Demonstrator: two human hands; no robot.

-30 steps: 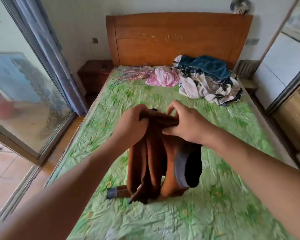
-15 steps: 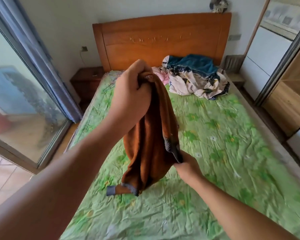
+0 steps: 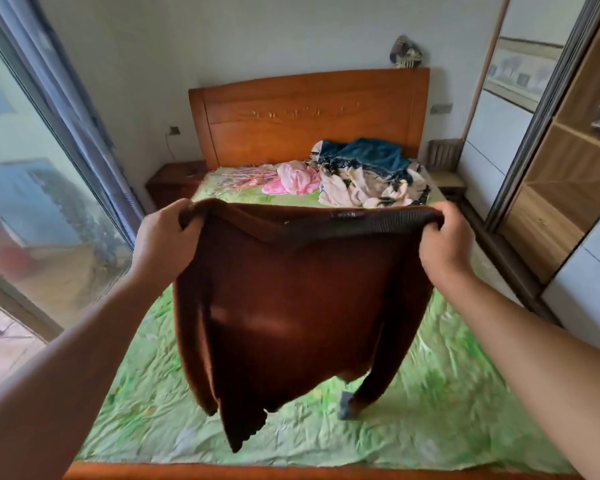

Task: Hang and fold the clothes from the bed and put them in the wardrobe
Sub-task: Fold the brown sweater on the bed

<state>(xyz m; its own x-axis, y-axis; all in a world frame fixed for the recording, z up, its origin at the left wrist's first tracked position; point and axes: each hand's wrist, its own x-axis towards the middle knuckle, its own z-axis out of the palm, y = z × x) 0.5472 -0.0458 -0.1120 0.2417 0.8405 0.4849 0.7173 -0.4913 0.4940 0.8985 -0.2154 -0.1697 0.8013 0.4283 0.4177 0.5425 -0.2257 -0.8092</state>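
Brown knit bunches in the fist of the left hand (image 3: pixel 163 237) at nine o'clock; the sweater (image 3: pixel 291 306) hangs spread over the bed (image 3: pixel 447 410), its other top corner clenched by the right hand (image 3: pixel 444 244) at three. It looks soft, light and floppy; those corners seem the best hold.

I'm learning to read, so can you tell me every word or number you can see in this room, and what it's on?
Neck label of the brown sweater, held up by the left hand and right hand: a few pale marks, too small and blurred to read.
Nothing else in view shows any words, numbers or signs that can be read.
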